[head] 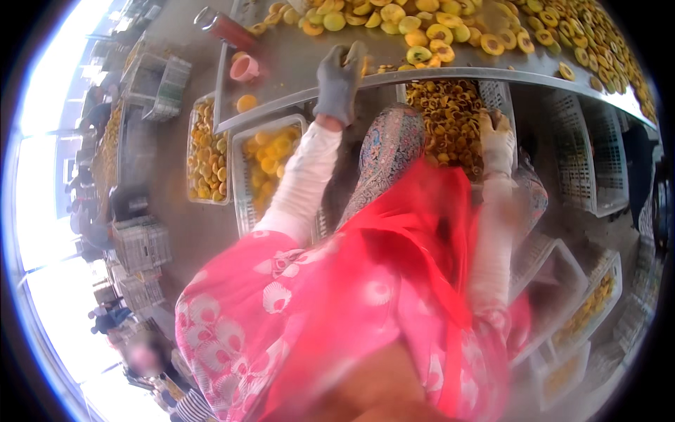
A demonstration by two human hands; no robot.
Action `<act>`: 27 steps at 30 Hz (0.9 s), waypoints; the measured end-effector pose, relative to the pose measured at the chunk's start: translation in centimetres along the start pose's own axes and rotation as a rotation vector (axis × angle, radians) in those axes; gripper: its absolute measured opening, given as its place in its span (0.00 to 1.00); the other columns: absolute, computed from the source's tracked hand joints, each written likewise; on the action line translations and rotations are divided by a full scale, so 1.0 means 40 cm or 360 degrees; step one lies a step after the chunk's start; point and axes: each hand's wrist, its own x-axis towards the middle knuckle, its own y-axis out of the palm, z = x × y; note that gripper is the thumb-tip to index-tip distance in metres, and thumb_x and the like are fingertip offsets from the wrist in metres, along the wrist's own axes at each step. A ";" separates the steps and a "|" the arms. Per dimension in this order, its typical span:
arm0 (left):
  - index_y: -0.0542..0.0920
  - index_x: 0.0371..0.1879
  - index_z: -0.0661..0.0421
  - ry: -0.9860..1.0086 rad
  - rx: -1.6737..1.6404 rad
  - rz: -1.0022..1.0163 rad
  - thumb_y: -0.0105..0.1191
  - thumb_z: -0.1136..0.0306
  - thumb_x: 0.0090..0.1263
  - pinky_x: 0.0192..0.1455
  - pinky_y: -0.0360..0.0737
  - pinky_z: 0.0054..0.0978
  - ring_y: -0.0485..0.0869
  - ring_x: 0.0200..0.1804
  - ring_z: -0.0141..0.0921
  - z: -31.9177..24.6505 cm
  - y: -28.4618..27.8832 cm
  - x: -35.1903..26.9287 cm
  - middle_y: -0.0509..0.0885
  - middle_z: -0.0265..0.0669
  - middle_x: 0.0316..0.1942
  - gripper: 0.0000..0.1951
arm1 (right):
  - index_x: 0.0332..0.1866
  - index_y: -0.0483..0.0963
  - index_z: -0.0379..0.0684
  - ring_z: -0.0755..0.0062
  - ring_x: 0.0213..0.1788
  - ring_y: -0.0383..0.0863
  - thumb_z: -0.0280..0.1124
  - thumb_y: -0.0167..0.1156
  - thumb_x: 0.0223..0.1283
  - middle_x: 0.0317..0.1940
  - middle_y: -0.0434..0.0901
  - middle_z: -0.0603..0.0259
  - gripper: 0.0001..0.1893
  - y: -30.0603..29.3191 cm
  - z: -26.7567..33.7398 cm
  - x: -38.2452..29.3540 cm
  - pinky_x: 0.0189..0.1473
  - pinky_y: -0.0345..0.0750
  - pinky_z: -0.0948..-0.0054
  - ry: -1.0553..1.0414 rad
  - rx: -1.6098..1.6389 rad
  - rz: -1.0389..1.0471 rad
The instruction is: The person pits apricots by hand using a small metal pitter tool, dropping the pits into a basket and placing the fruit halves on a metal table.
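Note:
My left hand [338,82], in a grey glove, is raised at the near edge of the metal table [290,74]. Its fingers are bent, and a bit of orange fruit [365,65] shows beside them; whether they grip it is unclear. Halved yellow-orange fruits, perhaps apricots, [440,32] lie heaped at the table's far side. Lower right, my right hand [497,134], in a pale, stained glove, is at the right side of a crate of darker fruit pieces [448,121]. Its fingers are curled, and what they hold cannot be made out.
A red-bodied bottle [227,30], a pink cup [244,68] and one orange fruit [246,103] stand on the table's left end. Crates of fruit [237,174] [208,199] are at left. Plastic crates [577,153] stand at right. People are at the far left.

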 end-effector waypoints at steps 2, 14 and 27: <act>0.84 0.36 0.55 0.0456 0.1130 -0.0321 0.64 0.63 0.62 0.41 0.81 0.32 0.85 0.38 0.34 0.071 -0.189 -0.050 0.85 0.42 0.36 0.10 | 0.49 0.77 0.35 0.53 0.43 0.84 0.44 0.59 0.65 0.38 0.84 0.50 0.20 0.016 0.012 -0.018 0.47 0.77 0.65 0.0109 0.0149 -0.0006; 0.84 0.44 0.54 -0.0330 0.2027 0.0521 0.63 0.46 0.57 0.46 0.81 0.43 0.83 0.51 0.48 0.202 -0.161 0.184 0.85 0.44 0.45 0.25 | 0.43 0.73 0.35 0.73 0.32 0.73 0.38 0.59 0.67 0.31 0.78 0.62 0.15 0.121 0.094 -0.219 0.38 0.74 0.70 0.0319 0.0459 0.0449; 0.74 0.58 0.61 -0.0026 -0.1126 0.1127 0.55 0.60 0.74 0.56 0.81 0.26 0.81 0.52 0.29 -0.054 -0.033 -0.008 0.82 0.38 0.51 0.20 | 0.41 0.74 0.37 0.77 0.26 0.72 0.38 0.53 0.72 0.26 0.76 0.67 0.13 0.040 0.371 -0.200 0.31 0.71 0.73 -0.0016 0.0950 0.0845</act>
